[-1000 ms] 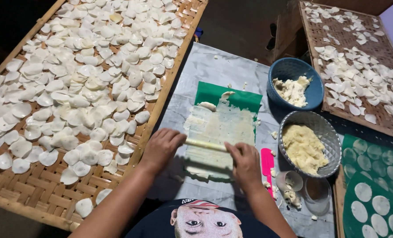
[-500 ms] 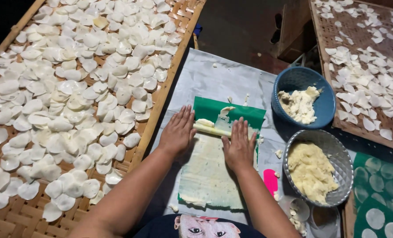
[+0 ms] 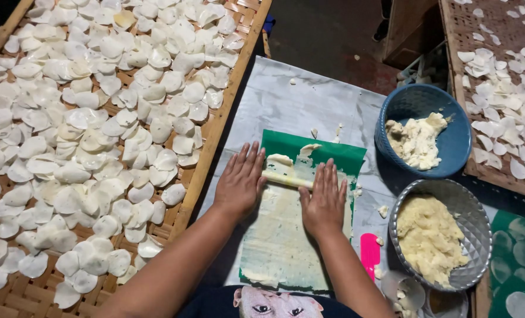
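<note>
- Hands: I see my left hand [image 3: 239, 184] and right hand [image 3: 323, 200] pressing flat, fingers spread apart, on a pale rolling pin [image 3: 286, 179].
- Thin dough sheet [image 3: 286, 241] lies beneath on green mat [image 3: 333, 154].

I am stretching both my arms up from the bottom of the picture toward the middle. My left hand [image 3: 239, 182] is lying flat, palm down, fingers spread. My right hand [image 3: 324, 200] is lying flat just beside it, fingers pointing up.
</note>
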